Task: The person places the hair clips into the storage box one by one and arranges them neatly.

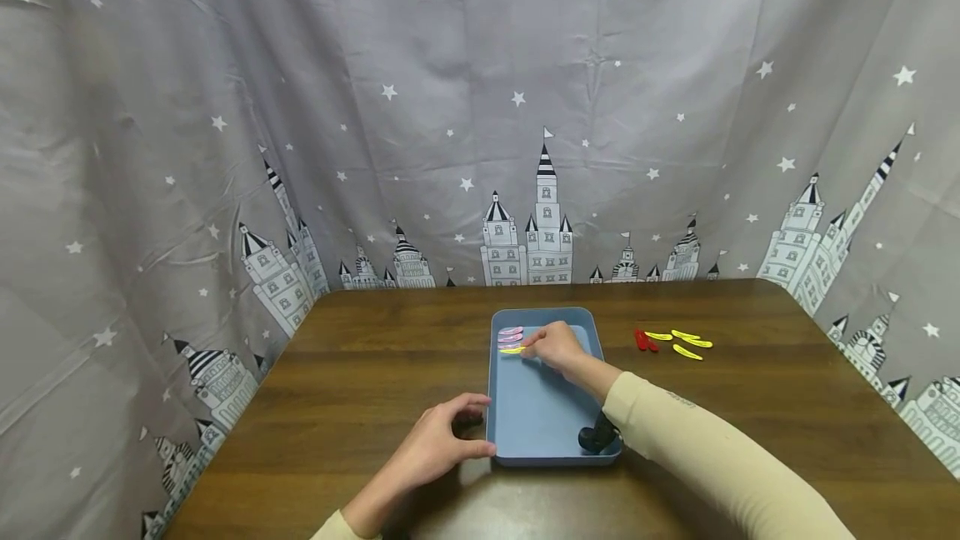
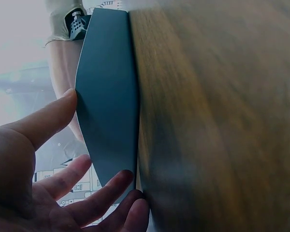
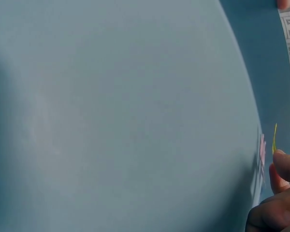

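Note:
Inside the blue tray (image 1: 551,423), my right hand (image 1: 557,347) pinches a yellow hair clip (image 1: 512,351) between thumb and finger, near the far left corner. The same yellow clip (image 3: 274,137) stands out from the fingertips in the right wrist view, above the tray floor. Just beyond it, several pink and purple hair clips (image 1: 510,337) lie in a column along the tray's left wall. My left hand (image 1: 448,438) rests against the outside of that wall, thumb and fingers spread. In the left wrist view its thumb touches the rim of the tray (image 2: 108,87).
Right of the tray, several yellow hair clips (image 1: 687,352) and red hair clips (image 1: 641,340) lie loose on the wooden table (image 1: 390,340). A black wrist device (image 1: 597,435) on my right arm hangs over the tray's near right corner. A grey curtain (image 1: 420,148) hangs behind.

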The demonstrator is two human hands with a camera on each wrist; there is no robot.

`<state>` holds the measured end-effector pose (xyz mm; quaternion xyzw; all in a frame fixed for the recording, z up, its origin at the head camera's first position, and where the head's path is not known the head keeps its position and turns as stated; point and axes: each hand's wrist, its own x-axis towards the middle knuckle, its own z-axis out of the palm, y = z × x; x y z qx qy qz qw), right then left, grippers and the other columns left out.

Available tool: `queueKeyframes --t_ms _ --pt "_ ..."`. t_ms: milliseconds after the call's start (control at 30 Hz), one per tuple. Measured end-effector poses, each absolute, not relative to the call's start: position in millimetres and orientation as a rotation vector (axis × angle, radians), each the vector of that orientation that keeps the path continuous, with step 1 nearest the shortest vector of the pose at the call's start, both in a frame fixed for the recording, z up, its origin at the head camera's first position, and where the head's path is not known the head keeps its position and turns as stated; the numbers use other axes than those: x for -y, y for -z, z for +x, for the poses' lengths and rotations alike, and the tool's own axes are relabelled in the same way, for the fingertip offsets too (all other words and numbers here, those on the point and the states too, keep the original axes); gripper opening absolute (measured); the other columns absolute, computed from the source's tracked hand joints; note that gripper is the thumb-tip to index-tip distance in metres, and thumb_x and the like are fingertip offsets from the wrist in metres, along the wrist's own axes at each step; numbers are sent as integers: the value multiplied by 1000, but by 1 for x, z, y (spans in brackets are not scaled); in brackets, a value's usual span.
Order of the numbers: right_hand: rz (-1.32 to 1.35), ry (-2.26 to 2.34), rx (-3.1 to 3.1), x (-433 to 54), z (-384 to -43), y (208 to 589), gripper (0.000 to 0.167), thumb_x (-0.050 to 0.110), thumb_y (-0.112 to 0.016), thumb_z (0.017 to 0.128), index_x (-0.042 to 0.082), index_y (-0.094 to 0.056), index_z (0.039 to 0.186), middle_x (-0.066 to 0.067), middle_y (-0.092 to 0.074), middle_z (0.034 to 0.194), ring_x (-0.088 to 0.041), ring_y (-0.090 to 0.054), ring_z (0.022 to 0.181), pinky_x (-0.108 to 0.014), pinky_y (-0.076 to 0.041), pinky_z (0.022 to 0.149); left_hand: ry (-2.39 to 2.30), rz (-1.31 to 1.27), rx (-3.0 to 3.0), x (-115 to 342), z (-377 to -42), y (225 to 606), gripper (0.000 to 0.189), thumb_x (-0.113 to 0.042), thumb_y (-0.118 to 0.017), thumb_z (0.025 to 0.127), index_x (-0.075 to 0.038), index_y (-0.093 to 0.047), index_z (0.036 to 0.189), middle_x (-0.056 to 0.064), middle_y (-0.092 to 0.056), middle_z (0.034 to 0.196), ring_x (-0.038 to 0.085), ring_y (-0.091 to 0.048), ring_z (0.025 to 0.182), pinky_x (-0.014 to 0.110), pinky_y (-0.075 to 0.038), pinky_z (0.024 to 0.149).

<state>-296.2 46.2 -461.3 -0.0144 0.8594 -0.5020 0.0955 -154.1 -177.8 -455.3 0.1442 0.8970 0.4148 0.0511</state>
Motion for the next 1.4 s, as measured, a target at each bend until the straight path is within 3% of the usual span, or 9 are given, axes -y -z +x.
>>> queueKeyframes --t_ms 233,533,700,833,1400 --pt "-48 1458 -2568 -43 -294 464 7 12 -79 85 9 -79 91 -5 -69 87 -13 -31 45 -26 -26 43 -1247 435 -2728 177 -155 453 62 -42 -85 79 -18 -64 132 8 -72 120 29 -63 118 54 -45 98" --pt "-64 1465 -2596 -40 -295 469 5 9 -79 83 7 -78 88 -7 -71 90 -12 -35 49 -26 -26 44 -1241 435 -2736 179 -155 454 62 -43 -84 79 -18 -63 132 7 -72 121 29 -63 119 54 -46 98" --pt "-62 1447 -2622 -39 -293 471 4 8 -79 84 7 -78 87 -8 -72 98 -19 -55 74 -29 -38 56 -1236 433 -2733 179 -155 454 62 -42 -84 79 -18 -64 132 8 -72 120 29 -63 118 55 -45 98" --pt "-70 1442 -2639 -39 -293 472 4 7 -78 84 7 -78 88 -8 -72 100 -22 -60 89 -31 -45 70 -1235 433 -2737 178 -154 454 62 -42 -85 79 -18 -64 132 8 -72 120 29 -63 118 55 -46 98" --pt "-78 1455 -2646 -39 -293 472 6 6 -81 81 7 -78 87 -6 -73 92 -19 -61 84 -30 -47 70 -1224 425 -2736 178 -155 455 62 -44 -84 79 -19 -64 131 8 -71 121 30 -62 119 56 -45 98"
